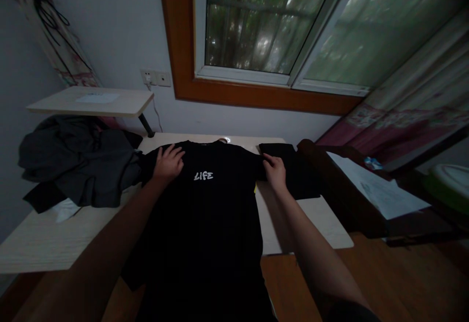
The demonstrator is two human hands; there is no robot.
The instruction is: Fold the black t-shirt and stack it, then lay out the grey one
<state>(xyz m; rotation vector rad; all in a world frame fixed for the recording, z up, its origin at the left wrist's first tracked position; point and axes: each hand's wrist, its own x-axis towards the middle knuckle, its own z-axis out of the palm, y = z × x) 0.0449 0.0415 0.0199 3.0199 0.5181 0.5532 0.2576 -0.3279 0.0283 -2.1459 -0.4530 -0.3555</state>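
Note:
A black T-shirt (pixel 208 214) with small white lettering on its chest lies spread over the table. Its collar is at the far side and its lower part hangs over the near edge. My left hand (pixel 169 162) rests flat on the shoulder at the left, fingers spread. At the right, my right hand (pixel 274 170) pinches the end of the sleeve between thumb and fingers. Beside that hand lies a folded black cloth (pixel 296 175), partly covered by the hand.
A heap of dark grey clothing (pixel 84 161) sits left on the pale table (pixel 47 244), below a raised shelf (pixel 120 99). To the right stands a dark brown piece of furniture (pixel 340 200) with a paper sheet (pixel 377 190) on it. A window (pixel 271 29) is behind.

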